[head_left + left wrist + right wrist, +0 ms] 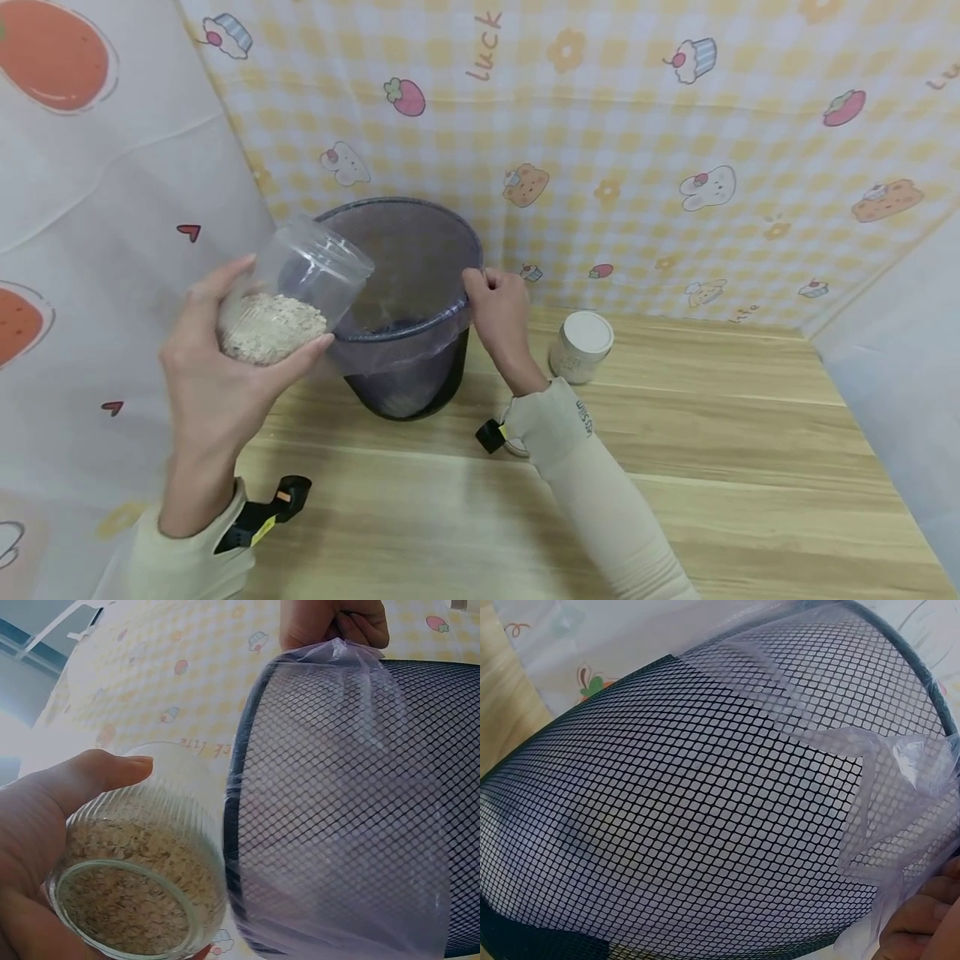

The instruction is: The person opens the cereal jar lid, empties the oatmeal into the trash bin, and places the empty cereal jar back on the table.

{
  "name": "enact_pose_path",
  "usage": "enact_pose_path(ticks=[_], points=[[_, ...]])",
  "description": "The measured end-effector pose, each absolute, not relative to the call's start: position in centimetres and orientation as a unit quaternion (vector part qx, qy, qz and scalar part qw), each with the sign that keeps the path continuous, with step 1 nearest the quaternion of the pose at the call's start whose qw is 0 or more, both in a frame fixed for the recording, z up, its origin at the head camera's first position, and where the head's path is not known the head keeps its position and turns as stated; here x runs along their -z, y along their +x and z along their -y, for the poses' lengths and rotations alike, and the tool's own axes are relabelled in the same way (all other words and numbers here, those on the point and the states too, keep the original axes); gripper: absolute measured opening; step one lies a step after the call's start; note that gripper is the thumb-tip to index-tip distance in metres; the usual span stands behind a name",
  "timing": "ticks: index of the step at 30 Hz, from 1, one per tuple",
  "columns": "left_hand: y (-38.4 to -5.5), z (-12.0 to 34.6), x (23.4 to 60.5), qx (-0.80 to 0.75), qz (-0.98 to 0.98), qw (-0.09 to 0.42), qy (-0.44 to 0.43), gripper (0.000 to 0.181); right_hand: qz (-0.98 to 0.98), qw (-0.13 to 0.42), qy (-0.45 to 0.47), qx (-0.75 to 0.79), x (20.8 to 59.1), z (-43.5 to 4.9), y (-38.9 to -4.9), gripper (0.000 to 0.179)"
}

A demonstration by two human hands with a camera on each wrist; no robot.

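Observation:
My left hand (213, 367) grips a clear ribbed jar (318, 258), thumb on one side and fingers on the other. The jar lies tilted on its side without a lid, its mouth over the near left of a black mesh bin's rim (375, 336). Pale flakes like oats (273, 327) are heaped toward the jar's base. A thin purplish bag (337, 825) lines the bin and folds down over its outside. At the bin's right edge, my right hand (498, 312) pinches the bag at the rim with curled fingers (922, 915).
A jar with a white lid (587, 333) stands on the wood-look tabletop (720, 433), right of the bin. Under the right cuff, a round lid-like thing (516, 447) is mostly hidden. A yellow checked cloth (600, 125) rises close behind the bin; white cloth hangs at left.

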State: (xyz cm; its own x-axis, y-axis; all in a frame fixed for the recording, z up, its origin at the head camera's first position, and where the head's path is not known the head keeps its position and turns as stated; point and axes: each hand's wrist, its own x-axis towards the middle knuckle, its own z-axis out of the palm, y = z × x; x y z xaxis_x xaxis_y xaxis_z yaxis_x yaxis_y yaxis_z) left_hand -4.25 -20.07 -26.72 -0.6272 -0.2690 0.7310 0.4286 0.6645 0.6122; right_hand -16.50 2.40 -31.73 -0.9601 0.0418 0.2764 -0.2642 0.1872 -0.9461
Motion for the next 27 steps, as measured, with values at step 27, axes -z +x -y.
enact_pose_path(ticks=[27], points=[[-5.4, 19.4, 28.3, 0.455, 0.751, 0.478, -0.030, 0.079, 0.765, 0.119, 0.075, -0.629, 32.1, -2.3, -16.6, 0.042]])
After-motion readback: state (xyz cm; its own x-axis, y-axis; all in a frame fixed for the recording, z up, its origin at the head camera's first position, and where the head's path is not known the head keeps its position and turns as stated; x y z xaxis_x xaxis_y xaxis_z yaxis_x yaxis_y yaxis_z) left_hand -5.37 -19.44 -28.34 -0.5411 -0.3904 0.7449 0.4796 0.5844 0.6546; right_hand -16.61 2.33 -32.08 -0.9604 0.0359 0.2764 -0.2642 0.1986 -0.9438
